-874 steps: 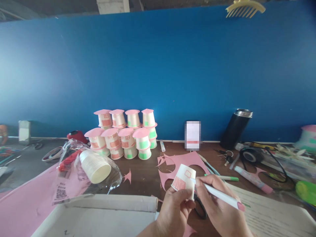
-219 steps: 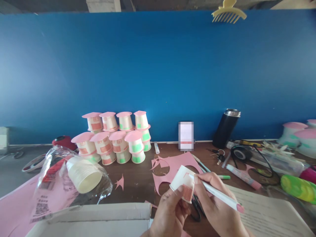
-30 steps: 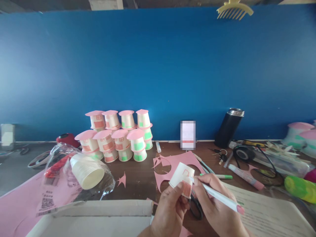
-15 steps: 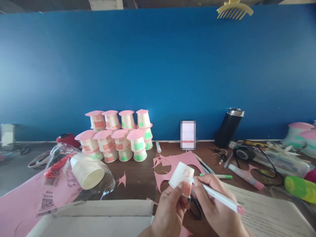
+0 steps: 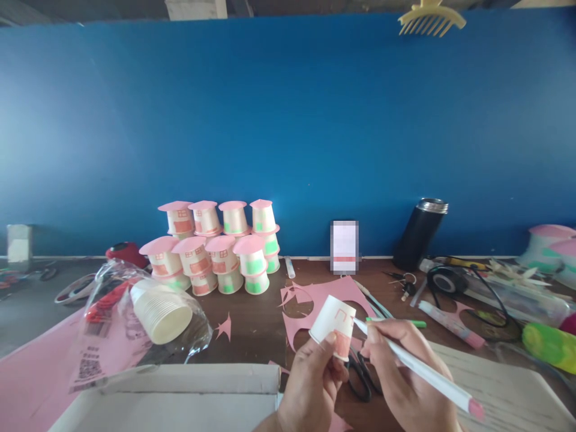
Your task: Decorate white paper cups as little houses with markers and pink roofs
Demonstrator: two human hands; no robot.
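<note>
My left hand [image 5: 312, 381] is closed round a white paper cup [image 5: 326, 324], tilted on its side. The cup carries a filled reddish block and a few red outline strokes. In my right hand [image 5: 402, 372] is a white marker [image 5: 432, 378] with a pink end, its tip at the cup's right edge. Beneath the hands, black-handled scissors [image 5: 359, 378] lie partly hidden. Behind the cup lies a pink paper sheet [image 5: 346, 289] with round cut-outs. To the left stand several stacked paper cups [image 5: 225, 255] with pink paper roofs and red or green drawings.
A plastic bag with nested paper cups [image 5: 162, 312] lies left, behind a white box [image 5: 180, 384]. A phone [image 5: 344, 246] leans on the blue wall beside a black flask [image 5: 418, 234]. Keys [image 5: 407, 285], a green marker [image 5: 414, 324] and a printed sheet [image 5: 499, 384] are to the right.
The marker tip has shifted right across the cup to its edge, and the window-like outline has gained strokes. My left hand keeps its hold on the cup.
</note>
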